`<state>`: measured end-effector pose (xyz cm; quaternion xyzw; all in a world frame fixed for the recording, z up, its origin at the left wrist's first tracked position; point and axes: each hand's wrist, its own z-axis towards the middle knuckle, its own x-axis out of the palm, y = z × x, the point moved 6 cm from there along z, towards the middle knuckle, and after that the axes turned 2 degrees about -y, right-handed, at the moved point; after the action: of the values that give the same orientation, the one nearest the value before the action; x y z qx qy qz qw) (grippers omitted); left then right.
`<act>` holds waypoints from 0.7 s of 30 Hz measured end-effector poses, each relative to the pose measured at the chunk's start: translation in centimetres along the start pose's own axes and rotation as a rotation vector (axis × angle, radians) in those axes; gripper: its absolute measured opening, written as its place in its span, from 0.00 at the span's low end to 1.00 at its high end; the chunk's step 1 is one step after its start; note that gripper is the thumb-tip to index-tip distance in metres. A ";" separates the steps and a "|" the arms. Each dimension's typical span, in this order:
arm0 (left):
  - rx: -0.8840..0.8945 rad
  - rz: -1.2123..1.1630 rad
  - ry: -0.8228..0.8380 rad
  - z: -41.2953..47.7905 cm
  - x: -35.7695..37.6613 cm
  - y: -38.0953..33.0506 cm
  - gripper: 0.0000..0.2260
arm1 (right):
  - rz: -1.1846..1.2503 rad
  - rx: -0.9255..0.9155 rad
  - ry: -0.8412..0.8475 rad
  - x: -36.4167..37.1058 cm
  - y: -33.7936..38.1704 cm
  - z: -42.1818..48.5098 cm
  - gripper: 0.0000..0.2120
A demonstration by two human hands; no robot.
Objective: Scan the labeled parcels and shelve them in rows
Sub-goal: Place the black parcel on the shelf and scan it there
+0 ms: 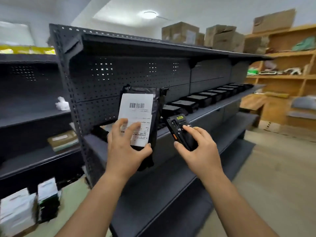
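Observation:
My left hand point(125, 147) holds a black plastic parcel point(154, 115) upright in front of the dark metal shelf point(213, 111). A white label with a barcode point(136, 105) faces me, and my fingers cover its lower part. My right hand point(199, 149) grips a black handheld scanner point(181, 130), index finger on its top, just right of the parcel. A row of black parcels point(205, 98) lies along the middle shelf board and runs away to the right.
Cardboard boxes point(201, 35) stand on the top of the dark shelf unit. Wooden shelving point(290, 77) with mixed goods fills the right wall. Another dark shelf point(30, 117) at the left holds a flat box point(63, 139). White-labelled parcels point(25, 209) are stacked low at the left.

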<state>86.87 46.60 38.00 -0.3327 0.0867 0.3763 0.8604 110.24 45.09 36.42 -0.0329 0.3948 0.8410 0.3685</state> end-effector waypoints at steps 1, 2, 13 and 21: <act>0.022 -0.033 0.028 0.3 2.7 -1.4 0.27 | -0.021 0.019 -0.041 -1.9 -2.0 0.5 0.26; 0.045 -0.064 0.060 0.7 5.5 -2.9 0.26 | -0.045 0.039 -0.078 -3.8 -4.2 1.1 0.26; 0.187 -0.388 0.265 3.9 37.4 -21.3 0.25 | -0.208 0.230 -0.342 -22.2 -29.4 9.5 0.26; 0.191 -0.435 0.356 8.8 57.2 -25.4 0.26 | -0.289 0.286 -0.360 -26.8 -43.4 19.2 0.26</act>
<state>144.01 73.37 34.73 -0.3216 0.1978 0.1089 0.9196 162.25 60.49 31.09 0.1136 0.4290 0.7075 0.5501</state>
